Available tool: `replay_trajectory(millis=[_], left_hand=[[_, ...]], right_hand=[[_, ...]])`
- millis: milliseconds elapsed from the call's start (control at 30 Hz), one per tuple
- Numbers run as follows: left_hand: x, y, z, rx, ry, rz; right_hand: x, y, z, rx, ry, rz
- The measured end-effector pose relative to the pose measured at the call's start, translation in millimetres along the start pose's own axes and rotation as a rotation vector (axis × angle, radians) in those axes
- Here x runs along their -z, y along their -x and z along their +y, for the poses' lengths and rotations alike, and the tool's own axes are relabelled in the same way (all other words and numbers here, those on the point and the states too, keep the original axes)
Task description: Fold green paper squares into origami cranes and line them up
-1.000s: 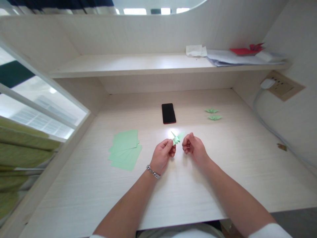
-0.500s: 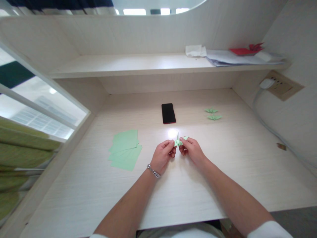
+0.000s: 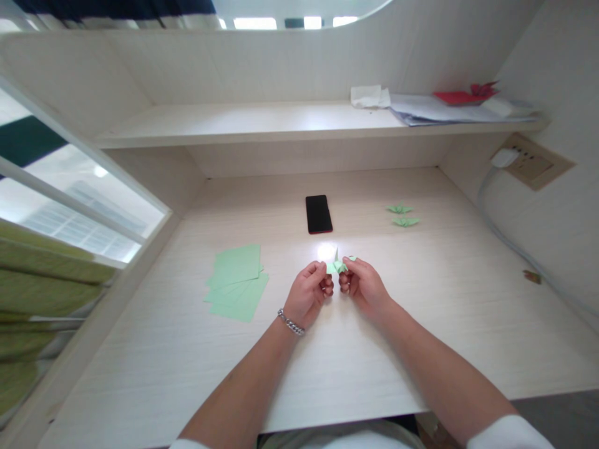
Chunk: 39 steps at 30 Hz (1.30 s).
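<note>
"What's biggest?"
"The bench (image 3: 341, 368), with fanned green paper sheets (image 3: 236, 282) toward nine o'clock."
"And the hands?"
"The left hand (image 3: 307, 293) pinches one end of a green origami crane (image 3: 338, 267); the right hand (image 3: 367, 287) seems to grip the other, partly hiding it."
"Where does the crane lie from each?"
"Between them: at about two o'clock from the left hand, ten o'clock from the right. Its long axis runs roughly nine to three, from hand to hand. Neither is clearly nearer; both touch it."

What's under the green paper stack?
The pale desktop shows all around the green paper stack. Directly beneath is covered, so anything else under there can't be seen.
</note>
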<state>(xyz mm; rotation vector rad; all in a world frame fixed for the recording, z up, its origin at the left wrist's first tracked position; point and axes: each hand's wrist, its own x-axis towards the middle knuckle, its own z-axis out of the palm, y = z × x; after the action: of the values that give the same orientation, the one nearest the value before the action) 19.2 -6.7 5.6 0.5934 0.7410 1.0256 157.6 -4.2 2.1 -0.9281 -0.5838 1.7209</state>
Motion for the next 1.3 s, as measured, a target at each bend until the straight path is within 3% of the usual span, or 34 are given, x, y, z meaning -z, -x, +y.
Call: replay_trajectory(millis=[267, 633, 933, 1167, 1300], left_hand=[[1.1, 3, -1, 0.038, 0.121, -0.114], [-1.4, 8, 4, -0.043, 0.123, -0.144], [0.4, 3, 1, -0.075, 0.024, -0.068], [-1.0, 4, 2, -0.115, -0.022, -0.010], [0.0, 1, 2, -0.104, -0.050, 0.056]], right_hand=[[-2, 1, -1, -0.100, -0.172, -0.052], [4, 1, -9, -0.178, -0.250, -0.090], [6, 0, -13, -0.157, -0.173, -0.097], [6, -2, -6, 0.003, 0.036, -0.039], [8, -5, -4, 0.010, 0.013, -0.007]])
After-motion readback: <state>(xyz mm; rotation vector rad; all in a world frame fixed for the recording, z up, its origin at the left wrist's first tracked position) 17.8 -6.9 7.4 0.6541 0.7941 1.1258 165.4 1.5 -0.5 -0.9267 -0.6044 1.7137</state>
